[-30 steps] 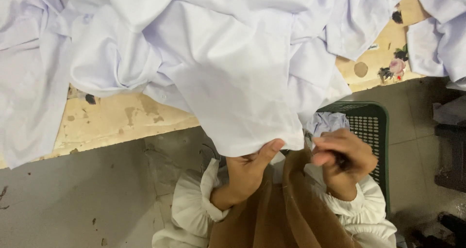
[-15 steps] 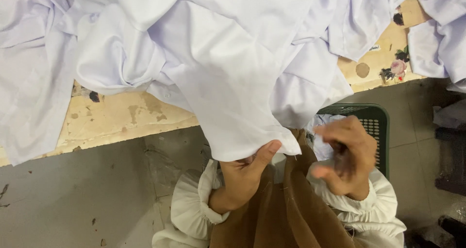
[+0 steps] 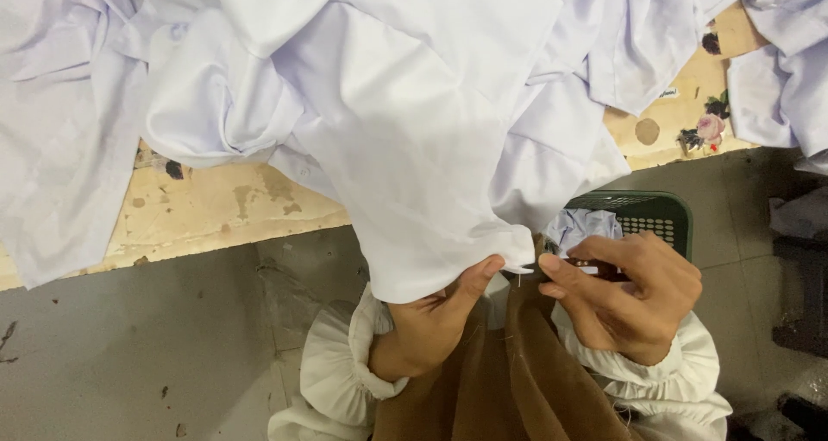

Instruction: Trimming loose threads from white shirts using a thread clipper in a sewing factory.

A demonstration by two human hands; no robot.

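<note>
At white shirt hem (image 3: 509,255), right hand (image 3: 625,294) closer

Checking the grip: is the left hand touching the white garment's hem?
Touching: the head view shows the left hand with its thumb pressed against the white garment hem.

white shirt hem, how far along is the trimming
Done: nothing here shows a finished piece set apart. In hand: the left hand pinches the white shirt hem, the right hand works at its corner beside a loose thread. Left: more white garments heaped on the table.
</note>
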